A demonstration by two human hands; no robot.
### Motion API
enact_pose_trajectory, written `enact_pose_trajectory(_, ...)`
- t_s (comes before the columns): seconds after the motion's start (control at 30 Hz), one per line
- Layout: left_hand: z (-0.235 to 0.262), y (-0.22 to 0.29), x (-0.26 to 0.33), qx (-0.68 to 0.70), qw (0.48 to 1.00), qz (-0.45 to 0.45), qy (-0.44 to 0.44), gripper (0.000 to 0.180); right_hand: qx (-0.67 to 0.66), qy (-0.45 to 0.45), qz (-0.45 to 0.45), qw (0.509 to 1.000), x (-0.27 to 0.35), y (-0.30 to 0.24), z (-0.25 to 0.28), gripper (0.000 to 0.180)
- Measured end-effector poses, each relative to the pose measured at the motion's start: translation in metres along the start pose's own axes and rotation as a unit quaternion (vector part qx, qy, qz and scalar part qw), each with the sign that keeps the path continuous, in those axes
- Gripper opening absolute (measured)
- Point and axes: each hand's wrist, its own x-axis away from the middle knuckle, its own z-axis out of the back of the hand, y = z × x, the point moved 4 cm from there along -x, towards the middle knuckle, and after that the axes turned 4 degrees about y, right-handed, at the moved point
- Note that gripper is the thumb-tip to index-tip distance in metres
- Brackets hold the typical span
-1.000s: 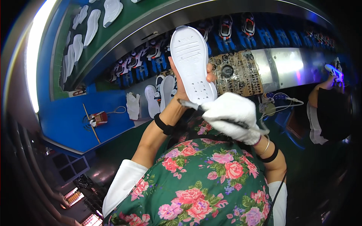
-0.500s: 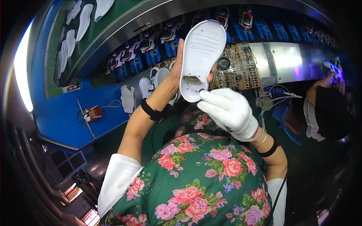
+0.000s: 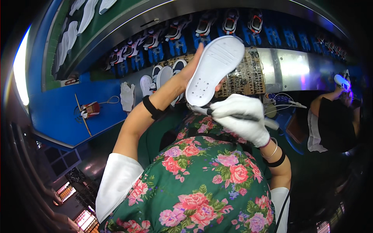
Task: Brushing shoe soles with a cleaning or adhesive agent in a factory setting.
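My bare left hand (image 3: 189, 73) is closed round the edges of a white shoe sole (image 3: 217, 64), its hollow inner side facing up. The sole is tilted, with the wide toe end away from me and the holed heel end close to me. In a white knit glove, my right hand (image 3: 239, 112) is closed round a brush (image 3: 202, 110) with a dark handle. The brush head lies at the heel end's near rim. Its bristles are mostly hidden, so contact with the rim is unclear.
Shoe uppers (image 3: 176, 29) on blue holders line the conveyor ahead. Shoes and soles (image 3: 164, 75) stand beyond my left forearm. On the blue table (image 3: 54, 116) are a red pot (image 3: 91, 110) with a stick and a white glove (image 3: 127, 96). A co-worker's arm (image 3: 330, 95) is at right.
The brush has moved from inside the sole's heel to its near rim. The sole sits slightly lower and further right, and my right hand has lowered a little.
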Motion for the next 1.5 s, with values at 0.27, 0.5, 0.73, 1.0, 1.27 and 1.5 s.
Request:
enact_pose_trajectory(0.27, 0.007, -0.077, 0.001, 0.197, 0.966, -0.161, 0.047, 0.044, 0.122, 0.201, -0.061, 0.97, 0.0, 0.017, 0.033, 0.019)
enact_pose_trajectory(0.5, 0.034, -0.121, 0.041, 0.359, 0.933, -0.015, 0.008, 0.053, 0.187, 0.074, 0.014, 0.979, 0.015, 0.011, 0.02, 0.017)
enact_pose_trajectory(0.73, 0.011, -0.108, 0.059, 0.401, 0.914, -0.043, 0.055, 0.066, 0.2, 0.077, 0.044, 0.976, 0.02, 0.01, 0.004, 0.02)
enact_pose_trajectory(1.0, -0.007, -0.087, 0.038, 0.242, 0.962, -0.121, 0.041, 0.073, 0.223, 0.119, 0.065, 0.965, 0.002, -0.007, 0.007, 0.02)
enact_pose_trajectory(1.27, -0.03, -0.073, 0.024, 0.349, 0.931, -0.107, -0.008, 0.073, 0.313, 0.153, 0.169, 0.922, -0.029, -0.032, 0.023, 0.031)
enact_pose_trajectory(1.5, -0.026, -0.082, 0.023, 0.142, 0.969, -0.118, 0.165, 0.066, 0.356, 0.111, 0.172, 0.912, -0.029, -0.027, 0.009, 0.042)
